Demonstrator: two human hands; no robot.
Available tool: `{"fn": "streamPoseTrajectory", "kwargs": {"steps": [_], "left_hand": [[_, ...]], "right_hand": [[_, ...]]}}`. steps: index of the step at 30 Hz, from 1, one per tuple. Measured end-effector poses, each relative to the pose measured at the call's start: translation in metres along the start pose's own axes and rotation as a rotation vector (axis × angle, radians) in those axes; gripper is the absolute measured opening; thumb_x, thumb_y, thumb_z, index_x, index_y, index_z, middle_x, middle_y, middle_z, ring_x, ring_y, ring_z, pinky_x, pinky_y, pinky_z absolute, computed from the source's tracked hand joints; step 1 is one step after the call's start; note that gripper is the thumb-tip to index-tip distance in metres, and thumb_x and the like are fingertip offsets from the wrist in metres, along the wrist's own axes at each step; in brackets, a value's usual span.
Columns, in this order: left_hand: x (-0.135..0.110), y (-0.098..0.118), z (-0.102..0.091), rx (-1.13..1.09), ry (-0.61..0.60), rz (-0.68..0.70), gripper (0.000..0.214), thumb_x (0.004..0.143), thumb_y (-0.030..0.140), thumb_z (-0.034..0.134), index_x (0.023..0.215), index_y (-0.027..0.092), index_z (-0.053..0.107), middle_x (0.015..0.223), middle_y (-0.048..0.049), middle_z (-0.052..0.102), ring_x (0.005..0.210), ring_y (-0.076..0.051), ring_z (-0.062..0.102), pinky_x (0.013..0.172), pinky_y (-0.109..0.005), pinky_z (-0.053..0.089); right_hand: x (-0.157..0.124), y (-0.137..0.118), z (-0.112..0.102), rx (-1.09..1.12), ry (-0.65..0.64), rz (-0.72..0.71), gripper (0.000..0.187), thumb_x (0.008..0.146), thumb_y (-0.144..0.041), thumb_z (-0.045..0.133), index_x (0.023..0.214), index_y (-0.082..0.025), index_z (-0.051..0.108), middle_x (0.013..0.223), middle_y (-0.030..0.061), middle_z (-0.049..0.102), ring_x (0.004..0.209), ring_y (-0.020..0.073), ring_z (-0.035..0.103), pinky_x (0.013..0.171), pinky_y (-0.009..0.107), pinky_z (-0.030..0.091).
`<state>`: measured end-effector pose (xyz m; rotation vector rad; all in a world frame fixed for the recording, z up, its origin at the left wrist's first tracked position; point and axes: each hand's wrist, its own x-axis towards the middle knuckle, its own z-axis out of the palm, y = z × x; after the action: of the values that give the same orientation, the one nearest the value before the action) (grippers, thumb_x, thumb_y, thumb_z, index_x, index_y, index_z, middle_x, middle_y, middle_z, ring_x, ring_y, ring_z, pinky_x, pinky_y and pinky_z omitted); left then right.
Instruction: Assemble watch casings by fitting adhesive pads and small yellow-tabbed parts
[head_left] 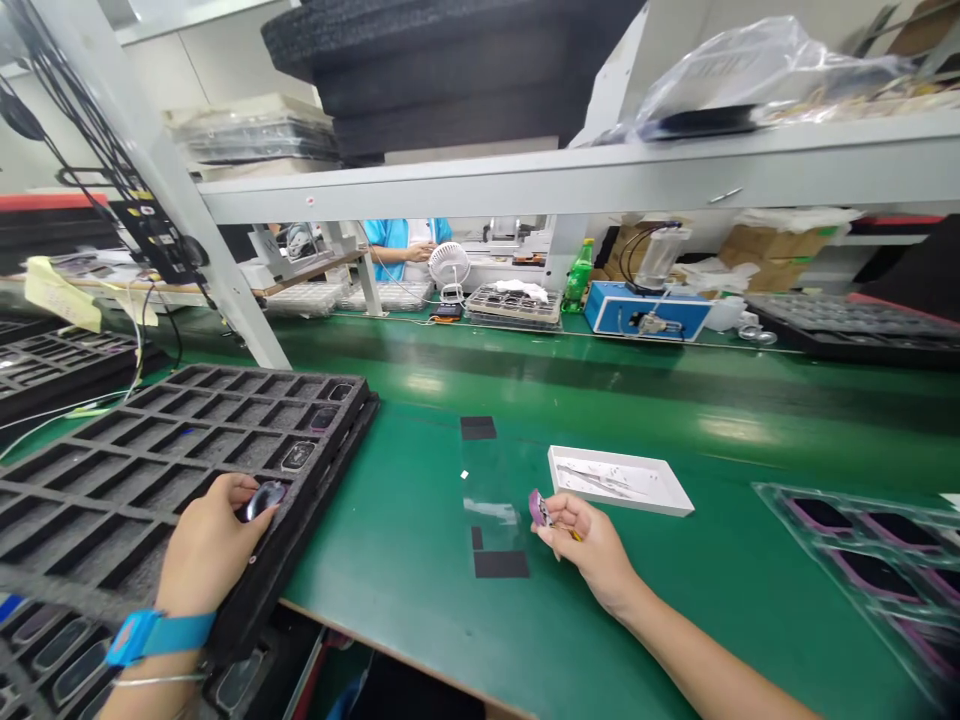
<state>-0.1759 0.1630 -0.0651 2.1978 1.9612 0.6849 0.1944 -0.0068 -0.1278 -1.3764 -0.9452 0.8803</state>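
My left hand (212, 545) is closed on a small dark glossy oval part (266, 498), pinched between thumb and fingers over the near right cells of a black foam tray (247, 465). My right hand (589, 545) grips a small purple-edged part (538, 508) with a bit of yellow showing at the fingers. It is held above the green table (405, 560), just right of a clear film with black patches (501, 564). Behind the right hand lies a white shallow box (660, 488) with tweezers (600, 477) in it. Similar parts sit in a few right-hand cells of the foam tray.
At the right, a clear plastic tray (795, 540) holds several purple-edged dark parts. A blue device (645, 310), a green bottle (579, 275) and a white fan (450, 265) stand at the back. A shelf beam (525, 180) spans above; a person in blue (386, 240) sits beyond.
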Motion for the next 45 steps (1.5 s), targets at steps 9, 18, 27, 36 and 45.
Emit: {"fn": "streamPoseTrajectory", "kwargs": {"steps": [9, 18, 27, 36, 45], "left_hand": [[-0.002, 0.000, 0.002, -0.014, 0.022, -0.004, 0.026, 0.068, 0.043, 0.052, 0.084, 0.024, 0.046, 0.087, -0.0102, 0.066, 0.087, -0.031, 0.062, 0.070, -0.040, 0.048], [-0.006, 0.002, 0.000, 0.079, -0.034, -0.015, 0.026, 0.076, 0.044, 0.046, 0.090, 0.023, 0.044, 0.093, -0.0133, 0.064, 0.090, -0.033, 0.060, 0.070, -0.041, 0.046], [-0.005, 0.010, -0.003, 0.051, -0.084, -0.077, 0.030, 0.077, 0.044, 0.046, 0.095, 0.021, 0.042, 0.098, -0.0150, 0.061, 0.093, -0.034, 0.060, 0.068, -0.040, 0.047], [-0.005, 0.009, -0.004, 0.049, -0.064, -0.039, 0.026, 0.076, 0.043, 0.049, 0.090, 0.022, 0.043, 0.094, -0.0141, 0.062, 0.091, -0.034, 0.061, 0.067, -0.039, 0.048], [-0.005, 0.011, -0.006, 0.048, -0.040, -0.011, 0.022, 0.075, 0.040, 0.051, 0.087, 0.023, 0.042, 0.091, -0.0147, 0.062, 0.089, -0.034, 0.061, 0.071, -0.041, 0.047]], "right_hand": [[0.000, 0.000, -0.002, 0.013, -0.036, 0.031, 0.034, 0.061, -0.045, 0.072, 0.075, -0.018, 0.055, 0.071, 0.0041, 0.062, 0.067, 0.0184, 0.060, 0.046, 0.023, 0.037], [0.000, -0.001, -0.002, 0.012, -0.052, 0.034, 0.034, 0.062, -0.045, 0.071, 0.075, -0.018, 0.054, 0.072, 0.0041, 0.062, 0.067, 0.0173, 0.059, 0.047, 0.022, 0.036], [0.000, -0.002, -0.001, 0.013, -0.029, 0.053, 0.036, 0.060, -0.045, 0.072, 0.074, -0.018, 0.054, 0.071, 0.0040, 0.062, 0.068, 0.0185, 0.060, 0.048, 0.022, 0.037], [0.001, 0.003, -0.002, 0.022, -0.021, 0.040, 0.036, 0.060, -0.044, 0.073, 0.075, -0.017, 0.055, 0.070, 0.0040, 0.062, 0.065, 0.0173, 0.060, 0.046, 0.022, 0.036], [0.001, 0.000, -0.001, 0.009, -0.017, 0.035, 0.036, 0.060, -0.045, 0.073, 0.075, -0.016, 0.057, 0.070, 0.0049, 0.063, 0.067, 0.0179, 0.060, 0.047, 0.022, 0.037]]}}
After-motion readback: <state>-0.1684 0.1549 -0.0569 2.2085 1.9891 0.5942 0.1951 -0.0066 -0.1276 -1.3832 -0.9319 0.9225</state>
